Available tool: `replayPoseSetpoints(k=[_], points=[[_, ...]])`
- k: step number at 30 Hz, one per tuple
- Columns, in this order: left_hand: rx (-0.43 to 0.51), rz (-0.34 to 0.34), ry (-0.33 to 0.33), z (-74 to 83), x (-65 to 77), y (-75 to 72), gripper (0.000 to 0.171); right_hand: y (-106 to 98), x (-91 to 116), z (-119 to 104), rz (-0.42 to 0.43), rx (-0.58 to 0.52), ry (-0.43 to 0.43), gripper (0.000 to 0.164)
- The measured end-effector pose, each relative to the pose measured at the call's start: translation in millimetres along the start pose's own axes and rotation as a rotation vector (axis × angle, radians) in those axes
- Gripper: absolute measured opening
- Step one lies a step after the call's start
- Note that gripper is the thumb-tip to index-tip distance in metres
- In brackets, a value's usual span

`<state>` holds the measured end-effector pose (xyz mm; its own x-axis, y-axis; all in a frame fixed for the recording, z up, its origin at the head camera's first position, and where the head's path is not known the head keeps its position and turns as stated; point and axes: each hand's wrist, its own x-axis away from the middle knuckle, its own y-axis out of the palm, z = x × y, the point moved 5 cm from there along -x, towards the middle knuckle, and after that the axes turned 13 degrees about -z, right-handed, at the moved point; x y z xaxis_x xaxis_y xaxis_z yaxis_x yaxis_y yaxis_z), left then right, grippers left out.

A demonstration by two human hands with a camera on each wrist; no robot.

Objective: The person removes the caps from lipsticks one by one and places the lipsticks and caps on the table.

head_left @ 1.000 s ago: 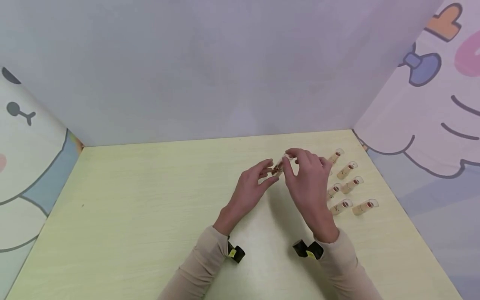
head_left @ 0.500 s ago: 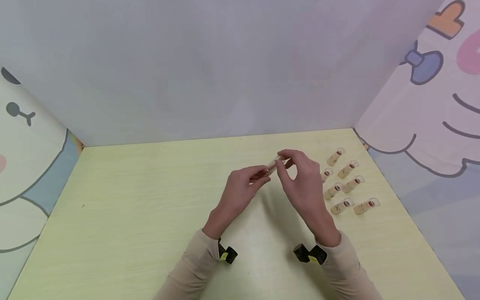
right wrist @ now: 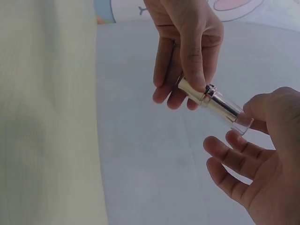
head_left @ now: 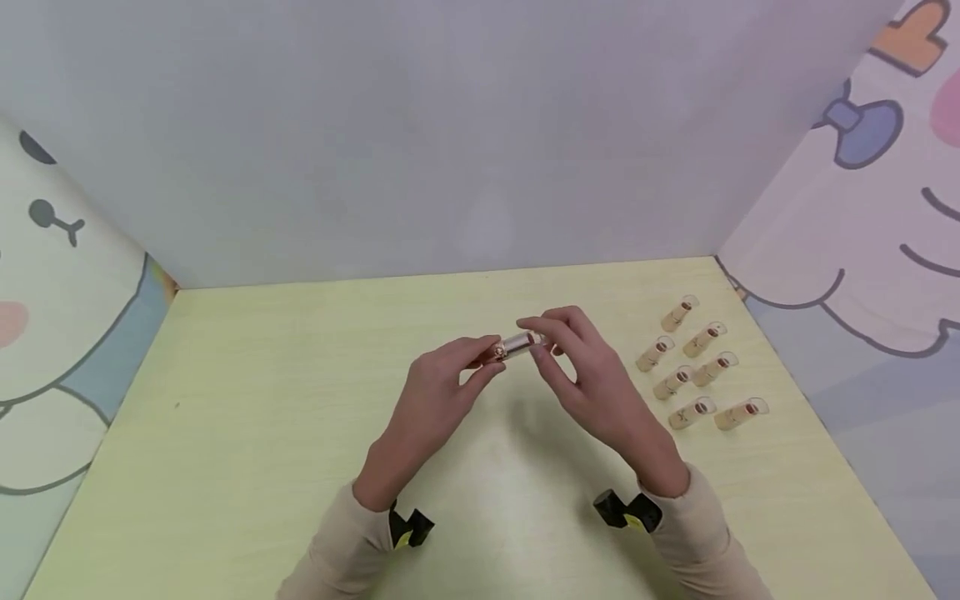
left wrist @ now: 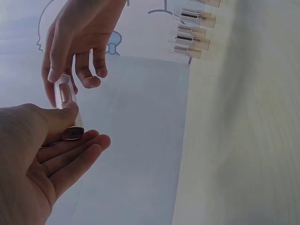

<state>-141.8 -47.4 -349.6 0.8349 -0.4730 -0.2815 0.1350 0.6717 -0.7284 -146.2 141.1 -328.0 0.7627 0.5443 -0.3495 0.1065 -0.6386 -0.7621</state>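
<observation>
A lipstick (head_left: 517,344) with a gold base, a reddish bullet and a clear cap is held above the table between both hands. My left hand (head_left: 438,383) pinches its gold base between thumb and fingers, as the right wrist view shows, where the lipstick (right wrist: 222,107) slants down toward the other hand. My right hand (head_left: 600,387) has its thumb and index finger at the clear cap's end. In the left wrist view the lipstick (left wrist: 65,93) shows its dark base end below the left thumb, and the right hand's other fingers (left wrist: 84,72) hang loosely bent.
Several similar lipsticks with clear caps, one of them a lipstick (head_left: 705,339) in the right column, stand upright at the right side of the pale table (head_left: 300,417). A grey wall (head_left: 450,150) rises behind the table's back edge, with cartoon-printed panels at both sides.
Both hands have moved left with the lipstick, away from the standing ones. The left hand, earlier only near it with spread fingers, now grips its base, and the lipstick has tilted nearer to level.
</observation>
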Motion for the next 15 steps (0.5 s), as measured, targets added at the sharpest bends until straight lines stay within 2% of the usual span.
replayPoseSetpoints(k=[6, 15], points=[[-0.093, 0.012, 0.033, 5.6, 18.4, -9.0, 0.030, 13.8, -2.2, -4.7, -0.119, 0.022, -0.037, 0.043], [-0.207, 0.006, 0.128, 13.1, 26.0, -16.6, 0.025, 17.8, -0.4, -8.1, -0.143, 0.038, -0.062, 0.039]])
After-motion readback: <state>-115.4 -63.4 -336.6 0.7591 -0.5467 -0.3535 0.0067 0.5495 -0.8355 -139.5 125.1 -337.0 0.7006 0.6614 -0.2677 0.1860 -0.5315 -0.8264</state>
